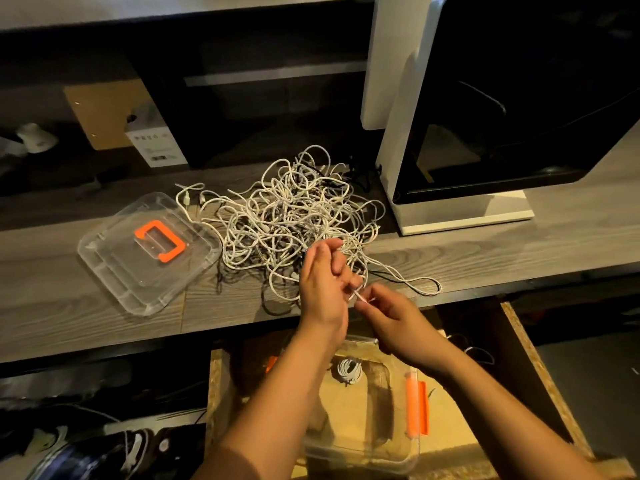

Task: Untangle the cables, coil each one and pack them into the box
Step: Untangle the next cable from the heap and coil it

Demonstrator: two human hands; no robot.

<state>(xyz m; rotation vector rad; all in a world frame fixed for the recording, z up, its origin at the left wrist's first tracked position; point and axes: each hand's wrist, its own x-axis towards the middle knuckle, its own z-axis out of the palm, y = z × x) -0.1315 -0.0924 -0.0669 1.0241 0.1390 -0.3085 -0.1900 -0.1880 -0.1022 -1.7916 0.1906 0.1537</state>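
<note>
From the head camera I see the pile of white cables [287,216] lying on the wooden desk [519,237], with a few thin black cables [388,273] mixed in. It sits between the clear lid [114,268] with the orange handle and the big white machine [398,126]. My left hand [322,282] is at the near edge of the pile, with its fingers curled round some strands. My right hand [391,317] is just beside it and pinches a cable end [360,296] between finger and thumb. The end is a small stiff plug. It lies almost flat, with its long way running left to right, from one hand to the other. Which cable in the pile it belongs to I cannot tell. The cables look light, thin and floppy, so I think they will snag on each other and make knots if I tug hard. I would hold by the hard plug and feed it back through the loops slowly. The pile itself points no way at all; it is just loops going everywhere. Below the desk edge sits the clear box [398,459] with the orange clip, and one coiled cable [348,370] is already inside it.
</note>
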